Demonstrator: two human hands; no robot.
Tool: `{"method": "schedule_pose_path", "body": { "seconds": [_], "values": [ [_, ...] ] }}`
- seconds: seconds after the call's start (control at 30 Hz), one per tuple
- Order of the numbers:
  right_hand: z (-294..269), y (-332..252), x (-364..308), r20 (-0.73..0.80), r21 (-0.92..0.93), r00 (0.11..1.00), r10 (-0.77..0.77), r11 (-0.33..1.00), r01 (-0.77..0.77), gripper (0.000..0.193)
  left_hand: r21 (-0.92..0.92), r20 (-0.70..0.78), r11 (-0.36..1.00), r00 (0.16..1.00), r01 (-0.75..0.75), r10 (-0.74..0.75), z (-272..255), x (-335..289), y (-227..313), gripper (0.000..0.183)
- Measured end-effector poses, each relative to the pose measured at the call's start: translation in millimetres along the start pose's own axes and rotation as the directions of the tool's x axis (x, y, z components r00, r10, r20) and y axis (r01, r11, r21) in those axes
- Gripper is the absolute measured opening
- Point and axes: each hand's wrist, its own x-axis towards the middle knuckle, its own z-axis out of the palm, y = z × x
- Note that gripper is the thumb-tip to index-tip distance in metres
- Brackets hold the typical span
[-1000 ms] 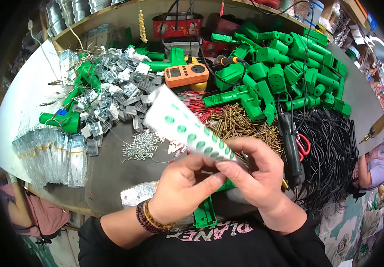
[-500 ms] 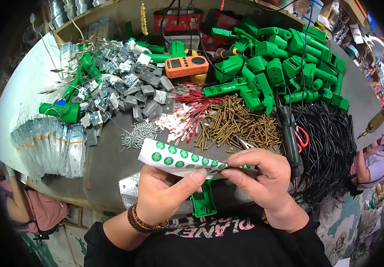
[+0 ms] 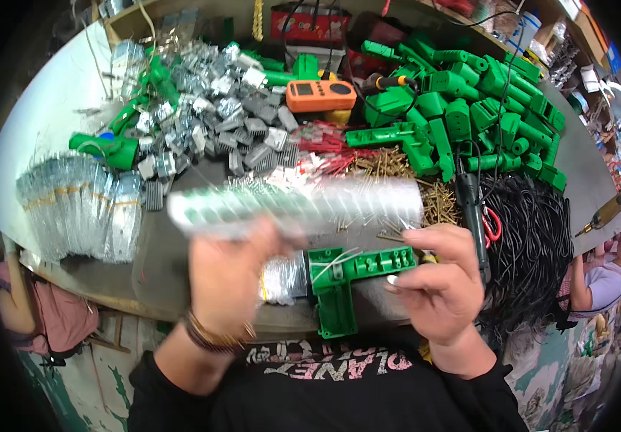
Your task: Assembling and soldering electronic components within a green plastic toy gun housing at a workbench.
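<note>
My left hand, smeared by motion, grips a white sheet of round green stickers, held tilted over the table. The sheet is blurred too. To its right, my right hand has thumb and fingers curled toward each other, with a small pale piece, seemingly a sticker, at the tips. Between the hands lies an L-shaped green plastic housing half, hollow side up, with a thin pale wire across it. A stack of clear-wrapped silvery pieces rests just left of the housing.
Behind are heaps of grey metal parts, brass screws and green housings. An orange meter stands among them. Black cables and a dark corded tool lie right, wrapped strips left. Other people sit at both sides.
My left hand has swung the sticker sheet leftward, away from my right hand. My right hand has come off the sheet, and the green housing now shows more fully. The view has shifted slightly.
</note>
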Motion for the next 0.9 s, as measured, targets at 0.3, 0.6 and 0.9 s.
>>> {"method": "schedule_pose_path", "body": {
  "seconds": [0.3, 0.6, 0.9],
  "values": [
    [16, -9, -63, 0.571, 0.076, 0.813, -0.116, 0.993, 0.088, 0.02, 0.756, 0.603, 0.248, 0.792, -0.606, 0.099, -32, -7, -25, 0.075],
    [8, 11, -34, 0.436, -0.203, 0.888, 0.143, 0.977, -0.057, 0.037, 0.755, 0.59, 0.277, 0.8, -0.594, 0.106, -36, -8, -30, 0.073],
    [-18, 67, 4, 0.594, -0.217, 0.787, 0.164, 0.975, -0.039, 0.029, 0.751, 0.65, 0.242, 0.752, -0.615, -0.107, -28, 4, 2, 0.057]
  ]
}}
